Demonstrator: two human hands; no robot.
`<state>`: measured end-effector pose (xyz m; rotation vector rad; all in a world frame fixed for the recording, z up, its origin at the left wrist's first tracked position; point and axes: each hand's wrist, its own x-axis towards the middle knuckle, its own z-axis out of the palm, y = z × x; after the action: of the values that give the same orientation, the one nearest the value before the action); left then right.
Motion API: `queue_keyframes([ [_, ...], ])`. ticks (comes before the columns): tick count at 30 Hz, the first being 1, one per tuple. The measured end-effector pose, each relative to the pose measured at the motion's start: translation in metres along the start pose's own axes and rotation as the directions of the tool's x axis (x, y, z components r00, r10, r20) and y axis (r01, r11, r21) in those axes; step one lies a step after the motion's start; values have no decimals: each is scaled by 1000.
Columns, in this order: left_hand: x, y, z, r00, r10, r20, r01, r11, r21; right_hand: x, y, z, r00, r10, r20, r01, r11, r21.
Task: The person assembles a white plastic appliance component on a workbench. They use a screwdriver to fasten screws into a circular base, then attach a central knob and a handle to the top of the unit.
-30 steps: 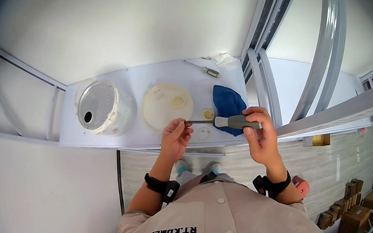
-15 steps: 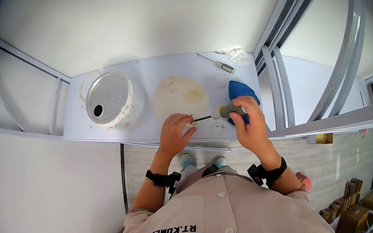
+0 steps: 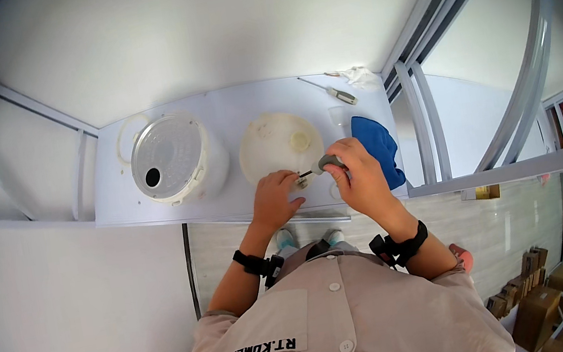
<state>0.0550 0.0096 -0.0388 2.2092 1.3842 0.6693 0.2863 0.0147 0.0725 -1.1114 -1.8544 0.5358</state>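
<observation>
right hand (image 3: 363,181) clenched round the grey handle of a small screwdriver (image 3: 324,164), shaft pointing left toward the left hand (image 3: 274,199), whose fingertips pinch a small part at the tool's tip; what the part is, too small to tell. both hands sit at the near edge of the white worktop (image 3: 241,105), just in front of a cream round disc (image 3: 280,145) lying flat mid-worktop. judgement: for this step, keep the tip seated square in the part, left fingers steadying close to the tip, right hand turning without side load, so the small part does not slip off the near edge. white lidded bucket (image 3: 172,160) toward the left end, round dark hole in its lid; no label legible on it. blue cloth (image 3: 376,146) at the right end, just beside the right hand. second screwdriver (image 3: 338,92) and a crumpled white wrapper (image 3: 360,76) at the far right corner. brown cardboard boxes (image 3: 544,296) on the floor lower right, plain.
</observation>
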Motion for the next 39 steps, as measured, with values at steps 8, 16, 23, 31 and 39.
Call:
queue_keyframes([
  [8, 6, -9, 1, 999, 31, 7, -31, 1000, -5, 5, -6, 6, 999, -34, 9, 35, 997, -64],
  [16, 5, -12, 6, 1000, 2, 0, -2, 998, -69, 7, -6, 7, 998, -46, 44, 49, 995, -91],
  [23, 4, -19, 12, 999, 36, -15, -37, 995, -89, 16, -18, 8, 983, -46, 180, 64, 993, -95],
  [31, 7, -13, 11, 998, -46, 39, 50, 993, -110, 27, -27, 18, 971, -158, 181, 195, 959, -208],
  [39, 8, -13, 11, 999, 7, 32, -3, 995, -96, 31, -29, 21, 975, -83, 206, 177, 850, -497],
])
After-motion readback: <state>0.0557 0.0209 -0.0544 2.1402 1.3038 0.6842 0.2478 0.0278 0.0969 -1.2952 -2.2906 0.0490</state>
